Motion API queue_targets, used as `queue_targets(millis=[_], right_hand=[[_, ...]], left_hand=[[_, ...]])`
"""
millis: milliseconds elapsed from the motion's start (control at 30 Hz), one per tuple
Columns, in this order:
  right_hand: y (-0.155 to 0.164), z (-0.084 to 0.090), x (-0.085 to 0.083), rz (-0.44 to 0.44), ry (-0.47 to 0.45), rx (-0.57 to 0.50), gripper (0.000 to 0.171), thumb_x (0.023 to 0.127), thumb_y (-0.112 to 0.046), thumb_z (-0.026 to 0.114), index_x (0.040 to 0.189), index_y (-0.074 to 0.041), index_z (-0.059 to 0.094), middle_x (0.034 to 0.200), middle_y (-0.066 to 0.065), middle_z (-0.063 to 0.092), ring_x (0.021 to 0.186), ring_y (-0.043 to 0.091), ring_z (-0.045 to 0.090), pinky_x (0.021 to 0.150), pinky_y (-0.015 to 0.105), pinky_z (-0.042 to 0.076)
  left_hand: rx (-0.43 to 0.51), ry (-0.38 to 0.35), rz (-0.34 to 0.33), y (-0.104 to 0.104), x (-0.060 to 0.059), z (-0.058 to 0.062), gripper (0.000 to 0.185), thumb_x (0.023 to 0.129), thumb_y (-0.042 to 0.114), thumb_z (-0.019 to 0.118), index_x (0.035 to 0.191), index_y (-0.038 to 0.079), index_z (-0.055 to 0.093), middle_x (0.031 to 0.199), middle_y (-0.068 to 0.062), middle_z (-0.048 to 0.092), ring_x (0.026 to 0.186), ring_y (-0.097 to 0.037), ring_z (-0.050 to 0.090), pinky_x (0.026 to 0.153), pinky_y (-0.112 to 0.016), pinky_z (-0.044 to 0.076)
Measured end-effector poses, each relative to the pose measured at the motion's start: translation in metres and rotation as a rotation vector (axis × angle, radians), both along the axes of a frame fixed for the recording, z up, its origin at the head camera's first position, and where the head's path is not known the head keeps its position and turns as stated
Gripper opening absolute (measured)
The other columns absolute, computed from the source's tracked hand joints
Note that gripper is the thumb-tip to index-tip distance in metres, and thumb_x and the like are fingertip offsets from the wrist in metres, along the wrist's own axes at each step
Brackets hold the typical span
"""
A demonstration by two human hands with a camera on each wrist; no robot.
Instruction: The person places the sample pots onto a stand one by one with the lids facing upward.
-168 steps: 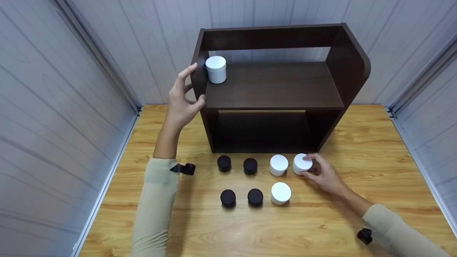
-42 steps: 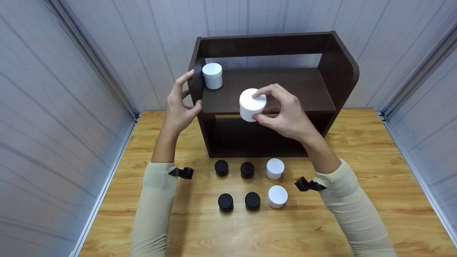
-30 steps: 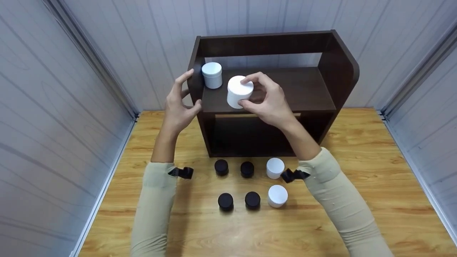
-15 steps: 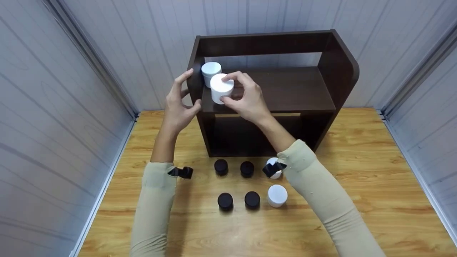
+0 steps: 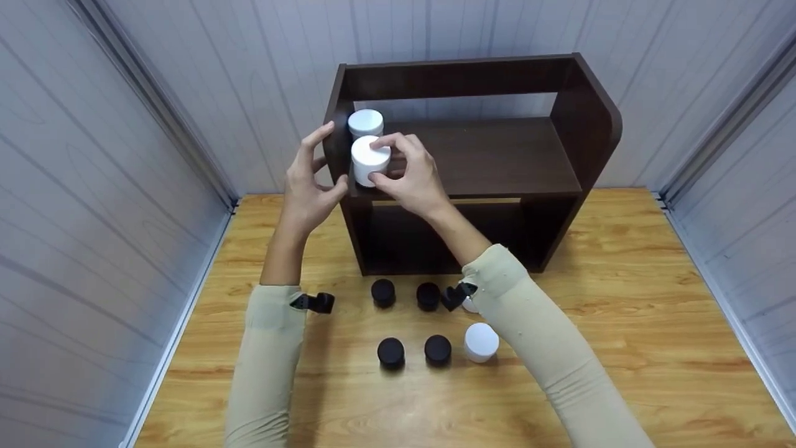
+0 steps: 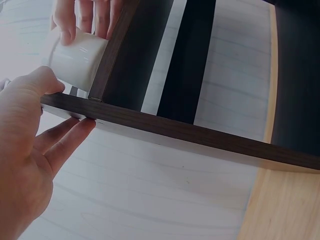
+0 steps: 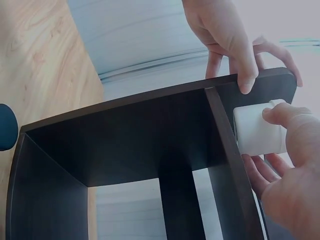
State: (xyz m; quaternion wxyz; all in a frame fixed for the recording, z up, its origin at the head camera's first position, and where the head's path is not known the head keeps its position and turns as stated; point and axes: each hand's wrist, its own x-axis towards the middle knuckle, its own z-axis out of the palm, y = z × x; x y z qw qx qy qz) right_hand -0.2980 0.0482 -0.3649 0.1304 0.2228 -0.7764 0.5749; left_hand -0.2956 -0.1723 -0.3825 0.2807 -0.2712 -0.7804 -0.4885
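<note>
My right hand grips a white lidded jar by its side and lid, at the front left of the dark brown shelf unit's upper board. In the right wrist view the jar stands at the board's front edge, close to the side panel. Directly behind it is a second white jar, partly hidden. My left hand holds the unit's left side panel, thumb on the front edge and fingers on the outer face.
On the wooden table before the unit stand several small black jars in two rows. To their right are a white jar and another white jar, mostly covered by my right wrist camera. Pale panelled walls surround the table.
My right hand picked the white jar up from the table's right side and carried it up and left to the upper board, in front of the other jar. My left hand stays at the panel.
</note>
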Motion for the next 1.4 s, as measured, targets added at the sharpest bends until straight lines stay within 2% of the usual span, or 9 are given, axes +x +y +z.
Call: queue_targets(millis=[233, 467, 833, 1100, 1400], right_hand=[[-0.005, -0.005, -0.001, -0.023, -0.027, 0.017, 0.045, 0.093, -0.001, 0.086, 0.136, 0.000, 0.074, 0.131, 0.021, 0.058, 0.126, 0.038, 0.075, 0.108, 0.036, 0.068], [-0.006, -0.006, -0.001, 0.020, -0.038, 0.014, 0.049, 0.095, -0.001, 0.085, 0.143, -0.004, 0.076, 0.129, 0.023, 0.057, 0.126, 0.035, 0.071, 0.109, 0.033, 0.067], [-0.005, -0.004, 0.000, 0.075, -0.054, 0.063, 0.061, 0.097, -0.002, 0.084, 0.156, -0.007, 0.068, 0.139, 0.026, 0.059, 0.129, 0.039, 0.072, 0.114, 0.040, 0.065], [-0.002, -0.004, -0.001, 0.069, -0.063, 0.069, 0.064, 0.096, -0.003, 0.084, 0.157, -0.007, 0.066, 0.142, 0.026, 0.061, 0.126, 0.041, 0.075, 0.110, 0.042, 0.068], [0.011, 0.001, 0.001, 0.089, -0.085, 0.046, 0.062, 0.096, -0.003, 0.084, 0.156, -0.005, 0.066, 0.148, 0.027, 0.062, 0.135, 0.044, 0.073, 0.112, 0.047, 0.067]], left_hand=[[-0.006, -0.001, 0.002, -0.002, 0.001, 0.001, 0.073, 0.094, -0.007, 0.070, 0.163, -0.001, 0.048, 0.173, -0.022, 0.050, 0.160, -0.031, 0.052, 0.120, -0.052, 0.062], [-0.013, -0.002, 0.012, -0.003, 0.001, 0.000, 0.072, 0.095, -0.006, 0.071, 0.163, 0.000, 0.048, 0.173, -0.022, 0.050, 0.160, -0.033, 0.052, 0.119, -0.055, 0.062], [-0.003, -0.005, 0.009, -0.003, 0.001, 0.000, 0.072, 0.095, -0.006, 0.071, 0.163, -0.001, 0.048, 0.173, -0.024, 0.049, 0.161, -0.037, 0.051, 0.121, -0.057, 0.060], [0.003, -0.010, 0.004, -0.003, 0.002, 0.000, 0.072, 0.095, -0.007, 0.071, 0.162, -0.001, 0.048, 0.173, -0.024, 0.049, 0.161, -0.035, 0.051, 0.120, -0.055, 0.062], [-0.004, -0.024, 0.018, -0.002, 0.001, 0.001, 0.072, 0.095, -0.007, 0.072, 0.163, 0.002, 0.049, 0.174, -0.020, 0.051, 0.162, -0.032, 0.050, 0.122, -0.056, 0.060]])
